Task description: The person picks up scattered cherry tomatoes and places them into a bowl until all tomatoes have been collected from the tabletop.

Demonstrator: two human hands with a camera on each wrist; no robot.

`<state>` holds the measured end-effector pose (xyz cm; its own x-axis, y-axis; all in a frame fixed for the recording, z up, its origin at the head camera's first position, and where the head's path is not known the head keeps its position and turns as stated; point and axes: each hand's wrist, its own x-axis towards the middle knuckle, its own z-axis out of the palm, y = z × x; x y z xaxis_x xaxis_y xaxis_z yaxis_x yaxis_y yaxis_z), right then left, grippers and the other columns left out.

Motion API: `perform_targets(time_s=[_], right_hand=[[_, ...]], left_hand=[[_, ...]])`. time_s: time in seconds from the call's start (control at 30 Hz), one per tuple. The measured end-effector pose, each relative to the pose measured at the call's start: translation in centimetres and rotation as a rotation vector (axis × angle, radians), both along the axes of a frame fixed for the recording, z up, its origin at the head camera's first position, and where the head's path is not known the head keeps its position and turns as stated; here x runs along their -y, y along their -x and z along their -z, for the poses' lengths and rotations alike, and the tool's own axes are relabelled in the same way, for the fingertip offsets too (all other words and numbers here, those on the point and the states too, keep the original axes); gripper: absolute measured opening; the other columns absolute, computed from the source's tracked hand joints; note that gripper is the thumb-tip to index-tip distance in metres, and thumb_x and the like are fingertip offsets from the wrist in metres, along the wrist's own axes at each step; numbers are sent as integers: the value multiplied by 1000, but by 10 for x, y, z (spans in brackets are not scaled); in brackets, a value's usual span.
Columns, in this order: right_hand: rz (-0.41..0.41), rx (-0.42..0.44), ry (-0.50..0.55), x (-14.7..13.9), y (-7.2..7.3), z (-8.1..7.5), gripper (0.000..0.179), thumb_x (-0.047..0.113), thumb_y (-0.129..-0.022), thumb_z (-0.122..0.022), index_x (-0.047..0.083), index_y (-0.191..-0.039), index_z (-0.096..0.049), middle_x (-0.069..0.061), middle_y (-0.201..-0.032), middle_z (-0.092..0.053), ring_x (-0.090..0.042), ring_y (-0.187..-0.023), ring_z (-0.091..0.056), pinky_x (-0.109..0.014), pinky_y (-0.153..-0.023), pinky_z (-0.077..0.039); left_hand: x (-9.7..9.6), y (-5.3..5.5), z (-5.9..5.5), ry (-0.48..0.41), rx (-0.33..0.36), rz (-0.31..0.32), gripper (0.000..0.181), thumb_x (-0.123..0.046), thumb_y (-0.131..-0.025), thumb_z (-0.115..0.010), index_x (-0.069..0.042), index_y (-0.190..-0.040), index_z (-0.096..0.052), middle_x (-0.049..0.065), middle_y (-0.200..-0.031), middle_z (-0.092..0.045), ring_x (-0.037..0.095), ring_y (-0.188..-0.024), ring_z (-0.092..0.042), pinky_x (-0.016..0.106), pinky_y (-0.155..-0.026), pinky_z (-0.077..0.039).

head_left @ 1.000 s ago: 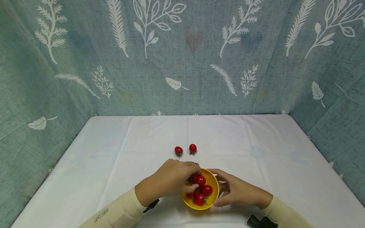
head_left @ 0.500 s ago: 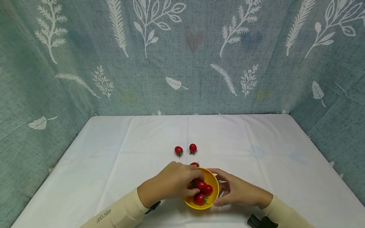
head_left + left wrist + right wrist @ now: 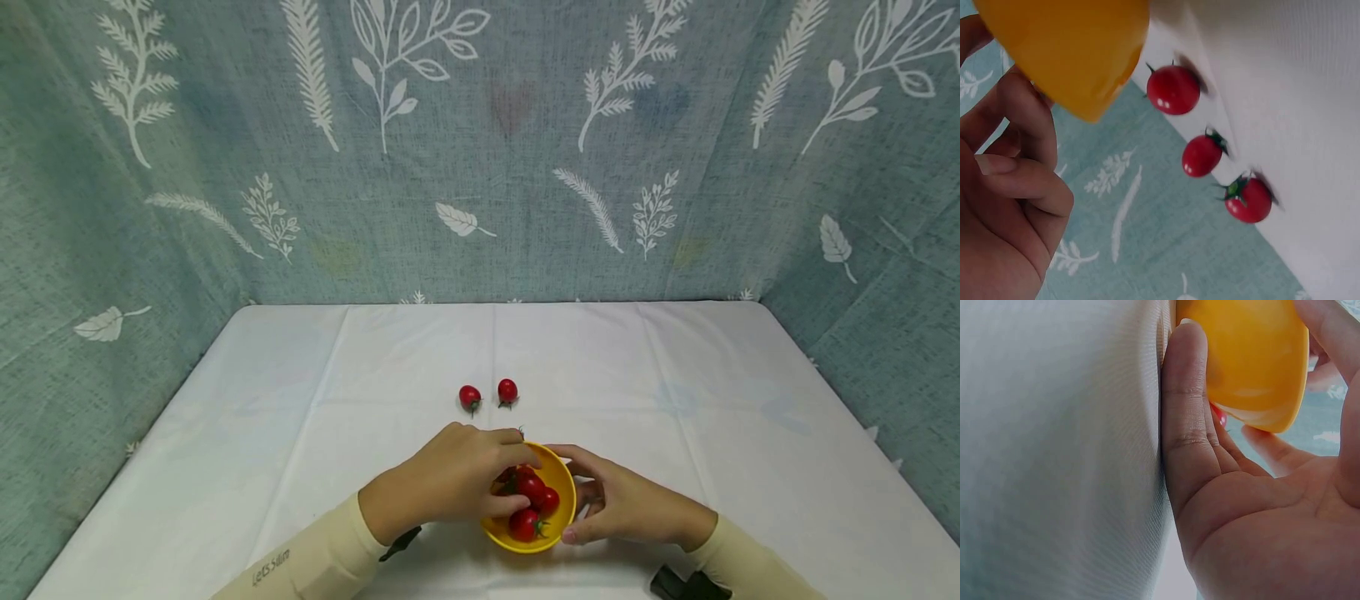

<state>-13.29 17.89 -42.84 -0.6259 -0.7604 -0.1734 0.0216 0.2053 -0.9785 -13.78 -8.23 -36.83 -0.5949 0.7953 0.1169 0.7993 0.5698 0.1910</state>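
The head camera is looking forward and down from farthest off, a patterned curtain (image 3: pixel 337 200) filling the upper frame, a white table (image 3: pixel 615 367) the lower. The left wrist camera, tilted, is looking closely past the left hand (image 3: pixel 1004 219) at frame left. The right wrist camera is facing a yellow bowl (image 3: pixel 1254 356) at upper right, very near. All three are sharing the bowl; head and left wrist views are also sharing loose tomatoes (image 3: pixel 1202 155).

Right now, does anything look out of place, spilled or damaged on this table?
Nothing looks damaged. Only three cherry tomatoes stand out slightly: they lie on the white cloth beyond the yellow bowl, while more tomatoes sit inside.
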Motion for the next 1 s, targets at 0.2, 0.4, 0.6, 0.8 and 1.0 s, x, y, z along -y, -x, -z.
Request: perform_targets(time_s=[0.2, 0.4, 0.6, 0.8, 1.0], right_hand=[[-2, -11, 20, 0, -1, -1, 85, 14, -87, -78, 24, -155, -27, -21, -148, -44, -27, -107, -69, -28, -86, -57], [7, -9, 21, 1, -1, -1, 85, 14, -87, -79, 22, -155, -29, -22, -149, -44, -27, -105, -69, -27, -84, -58], [10, -20, 20, 1, -1, 1, 86, 15, -86, -80, 22, -155, -29, -24, -150, -42, -26, -104, -70, -26, -83, -58], [17, -17, 16, 1, -1, 1, 87, 15, -85, -81, 22, -155, -29, -24, -150, -42, -26, -103, -70, -25, -80, -57], [23, -5, 9, 1, 0, -1, 88, 15, -84, -81, 23, -154, -30, -22, -150, -43, -26, -104, -70, -25, -82, -57]], left_hand=[[5, 4, -6, -45, 15, -34, 30, -40, -91, -71, -23, -115, -71, -7, -101, -69, 0, -61, -49, 12, -56, -41], [12, 14, -8, -52, -3, -112, 26, -35, -93, -66, -24, -116, -70, -6, -106, -70, 2, -55, -44, 16, -52, -40], [21, 29, -3, -46, -47, -199, 28, -27, -92, -69, -25, -120, -69, -8, -113, -70, 3, -52, -44, 17, -53, -42], [33, 50, 9, -11, -78, -269, 32, -19, -91, -71, -26, -121, -68, -5, -111, -68, 3, -56, -47, 19, -52, -40], [40, 66, 17, 23, -35, -327, 32, -20, -89, -74, -23, -121, -69, -2, -115, -67, 6, -59, -50, 22, -56, -44]])
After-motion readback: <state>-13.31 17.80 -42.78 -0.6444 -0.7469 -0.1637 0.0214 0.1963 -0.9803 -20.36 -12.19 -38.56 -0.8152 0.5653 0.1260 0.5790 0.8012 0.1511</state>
